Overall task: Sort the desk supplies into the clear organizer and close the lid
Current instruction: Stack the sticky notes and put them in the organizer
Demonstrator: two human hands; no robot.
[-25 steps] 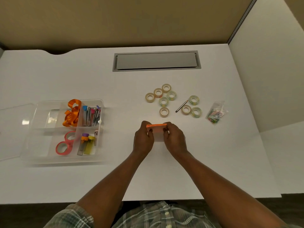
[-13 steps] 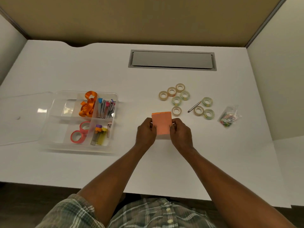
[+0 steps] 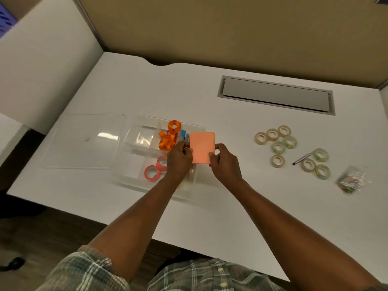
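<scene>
One orange sticky-note pad [image 3: 202,147] is held above the right edge of the clear organizer [image 3: 128,156], broad face turned up toward the camera, long axis running near to far. The left hand [image 3: 179,159] pinches its left edge between thumb and curled fingers; the right hand [image 3: 225,164] pinches its near right corner the same way.

The organizer sits on the left part of the white desk [image 3: 189,91]. In it lie one coil of orange ribbon [image 3: 169,137] in a far compartment and two pink tape rolls [image 3: 151,173] in a near one; a blue-tipped item [image 3: 183,133] shows just beside the ribbon, mostly hidden behind the pad. One clear lid [image 3: 84,141] lies flat to the organizer's left, touching it.

To the right, well apart from the hands, are nine clear tape rolls [image 3: 278,147] in two loose groups of six and three, one thin dark stick [image 3: 301,159] between the groups, and one small bag of coloured clips [image 3: 350,181] farthest right. A grey cable hatch [image 3: 276,95] is set into the far desk.
</scene>
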